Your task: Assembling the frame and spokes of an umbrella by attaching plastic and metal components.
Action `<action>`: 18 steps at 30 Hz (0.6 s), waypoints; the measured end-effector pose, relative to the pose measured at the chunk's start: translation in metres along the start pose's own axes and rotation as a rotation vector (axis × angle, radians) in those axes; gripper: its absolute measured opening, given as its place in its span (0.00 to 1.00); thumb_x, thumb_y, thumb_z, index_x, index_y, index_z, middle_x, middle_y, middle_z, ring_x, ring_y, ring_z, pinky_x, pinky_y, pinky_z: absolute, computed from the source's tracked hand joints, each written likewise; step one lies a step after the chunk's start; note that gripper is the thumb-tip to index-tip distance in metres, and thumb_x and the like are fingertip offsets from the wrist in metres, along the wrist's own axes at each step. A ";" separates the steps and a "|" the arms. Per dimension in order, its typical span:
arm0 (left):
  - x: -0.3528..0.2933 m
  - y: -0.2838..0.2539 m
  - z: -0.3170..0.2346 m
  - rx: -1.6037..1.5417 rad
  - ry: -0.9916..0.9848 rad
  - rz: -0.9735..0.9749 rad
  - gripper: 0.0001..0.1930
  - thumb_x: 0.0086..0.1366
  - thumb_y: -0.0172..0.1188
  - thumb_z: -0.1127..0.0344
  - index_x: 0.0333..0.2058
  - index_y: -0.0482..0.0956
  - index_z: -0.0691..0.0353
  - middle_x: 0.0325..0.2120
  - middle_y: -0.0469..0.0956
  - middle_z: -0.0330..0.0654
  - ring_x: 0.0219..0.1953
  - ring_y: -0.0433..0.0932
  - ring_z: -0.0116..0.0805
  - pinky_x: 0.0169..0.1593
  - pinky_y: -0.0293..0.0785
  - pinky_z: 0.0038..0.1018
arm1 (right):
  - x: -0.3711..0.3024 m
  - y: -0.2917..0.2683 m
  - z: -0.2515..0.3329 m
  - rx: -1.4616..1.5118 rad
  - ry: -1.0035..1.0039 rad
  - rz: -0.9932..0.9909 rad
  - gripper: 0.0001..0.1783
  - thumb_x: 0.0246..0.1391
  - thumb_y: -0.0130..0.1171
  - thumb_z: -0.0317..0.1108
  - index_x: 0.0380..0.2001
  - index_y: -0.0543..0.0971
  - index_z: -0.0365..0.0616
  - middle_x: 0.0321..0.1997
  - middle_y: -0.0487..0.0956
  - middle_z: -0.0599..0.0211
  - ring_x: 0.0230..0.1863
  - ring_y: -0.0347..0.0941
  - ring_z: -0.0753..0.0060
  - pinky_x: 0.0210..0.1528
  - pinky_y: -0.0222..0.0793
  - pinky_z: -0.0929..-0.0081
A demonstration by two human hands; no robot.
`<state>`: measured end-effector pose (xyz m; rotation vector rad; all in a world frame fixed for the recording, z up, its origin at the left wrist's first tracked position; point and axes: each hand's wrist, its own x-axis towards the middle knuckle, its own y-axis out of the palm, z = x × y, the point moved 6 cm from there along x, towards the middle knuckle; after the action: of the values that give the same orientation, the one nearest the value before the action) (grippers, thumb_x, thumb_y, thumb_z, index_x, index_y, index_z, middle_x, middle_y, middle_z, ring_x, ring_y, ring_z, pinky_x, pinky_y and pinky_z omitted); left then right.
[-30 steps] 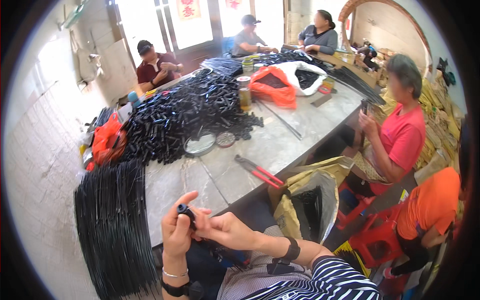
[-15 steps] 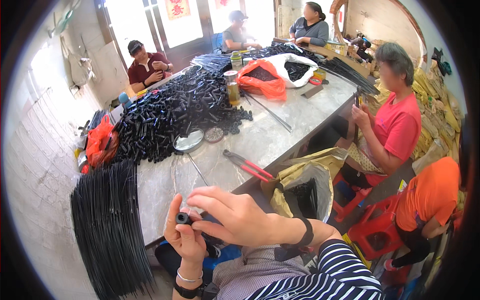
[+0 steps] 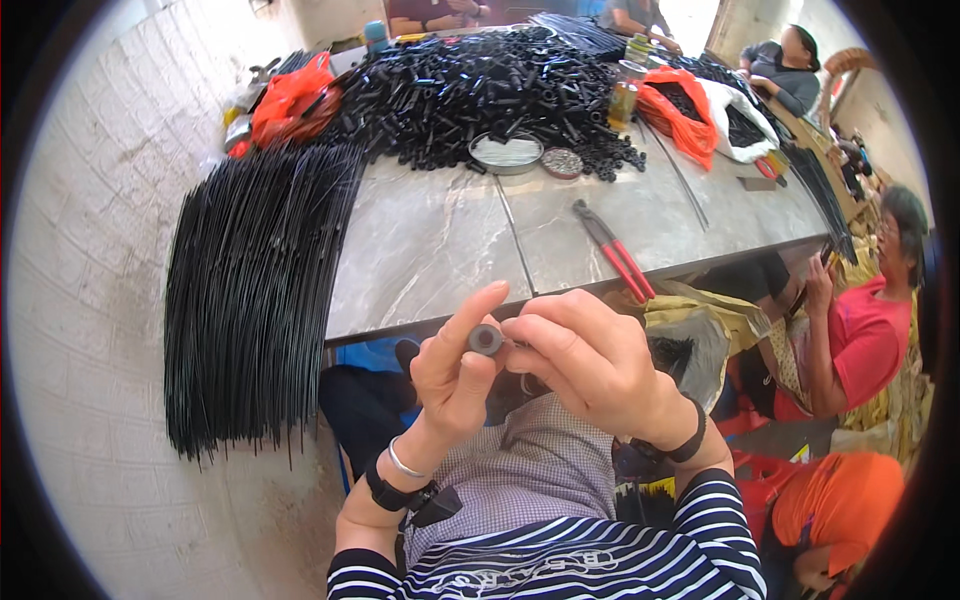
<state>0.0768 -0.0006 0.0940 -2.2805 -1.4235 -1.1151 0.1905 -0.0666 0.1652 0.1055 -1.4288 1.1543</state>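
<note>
My left hand (image 3: 455,372) pinches a short black tubular piece (image 3: 485,340) between thumb and fingers, its round hollow end facing up toward me. At the tube's right side, my right hand (image 3: 597,362) is closed in a pinch, thumb against forefinger. Something tiny and thin shows at those fingertips, too small to name. Both hands are just off the table's near edge, above my lap. On the grey marble-patterned table (image 3: 420,240) lie cutters with red handles (image 3: 625,262), a thin metal rod (image 3: 513,235), a round dish of pale slivers (image 3: 506,152) and a smaller dish of tiny bits (image 3: 562,163).
A big heap of black tubes (image 3: 450,95) covers the far table. Long black rods (image 3: 255,300) hang over its left edge. Orange bags (image 3: 295,105) and a white bag (image 3: 738,120) stand at the back. An open yellow sack (image 3: 700,335) is at my right, near a co-worker in pink (image 3: 870,340).
My view has swung down and left, so table and hands appear shifted right. My right hand has come off the top of the tube to its side, fingers pinched together.
</note>
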 end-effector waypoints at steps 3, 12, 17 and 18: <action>-0.008 -0.003 0.001 -0.038 -0.001 0.026 0.27 0.70 0.49 0.54 0.55 0.68 0.77 0.20 0.70 0.35 0.22 0.67 0.20 0.26 0.62 0.19 | -0.002 0.009 0.004 -0.020 -0.006 -0.001 0.19 0.42 0.66 0.27 0.41 0.78 0.35 0.30 0.75 0.62 0.26 0.73 0.66 0.24 0.70 0.75; -0.012 0.003 0.000 0.012 -0.036 0.144 0.33 0.68 0.46 0.43 0.48 0.72 0.77 0.20 0.71 0.36 0.19 0.61 0.18 0.23 0.57 0.19 | -0.023 0.019 -0.023 0.744 0.591 0.260 0.10 0.61 0.51 0.31 0.35 0.76 0.33 0.25 0.77 0.58 0.24 0.75 0.66 0.27 0.69 0.76; -0.009 -0.022 0.037 -0.021 -0.221 -0.007 0.34 0.69 0.41 0.39 0.45 0.71 0.74 0.15 0.59 0.31 0.17 0.55 0.18 0.20 0.48 0.19 | -0.070 -0.001 -0.148 -0.313 0.723 0.284 0.19 0.57 0.56 0.45 0.40 0.75 0.38 0.36 0.77 0.53 0.39 0.75 0.56 0.38 0.71 0.65; -0.009 -0.025 0.039 -0.030 -0.215 0.001 0.34 0.69 0.41 0.39 0.45 0.71 0.74 0.15 0.59 0.31 0.17 0.55 0.18 0.20 0.48 0.19 | -0.088 -0.005 -0.170 -0.712 0.673 0.276 0.21 0.56 0.57 0.47 0.41 0.74 0.38 0.39 0.75 0.53 0.43 0.72 0.54 0.40 0.71 0.62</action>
<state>0.0725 0.0272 0.0559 -2.4856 -1.4894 -0.9194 0.3365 -0.0027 0.0583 -0.9192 -1.1696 0.7197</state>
